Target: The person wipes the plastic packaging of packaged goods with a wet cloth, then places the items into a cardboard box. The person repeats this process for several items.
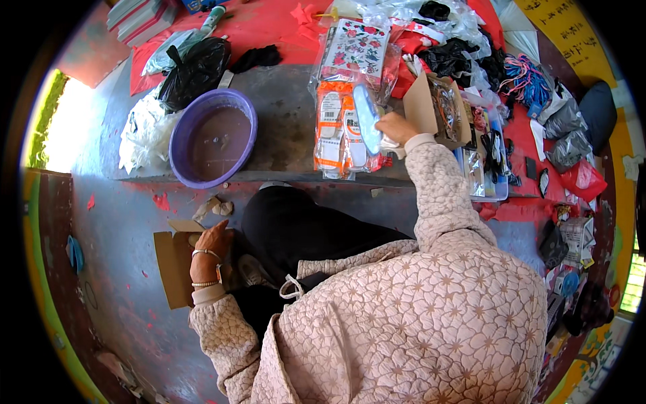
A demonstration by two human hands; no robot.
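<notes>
The pale blue item, oblong and held up at a slant, is over the right part of the orange-and-white packets on the low table. The right hand is closed on its right edge, fingers bunched together, perhaps because an edge hold leaves most of the item uncovered; whether it touches the packets beneath, I cannot tell.

Down on the near left, the left hand is at the open small carton on the floor, seemingly steadying or reaching into it; its fingertips are hidden, so I cannot tell whether they are apart or clamped. The carton sits close beside the person's leg, likely to be within easy reach.

Just right of the right hand, a cardboard box stands with its top open, presumably to give access to its packed contents; right of it is a blue plastic tray of small goods. Beyond the packets lies a floral-print packet. Well to the left, a purple basin holds murky liquid, set level on the table, probably against spilling.
</notes>
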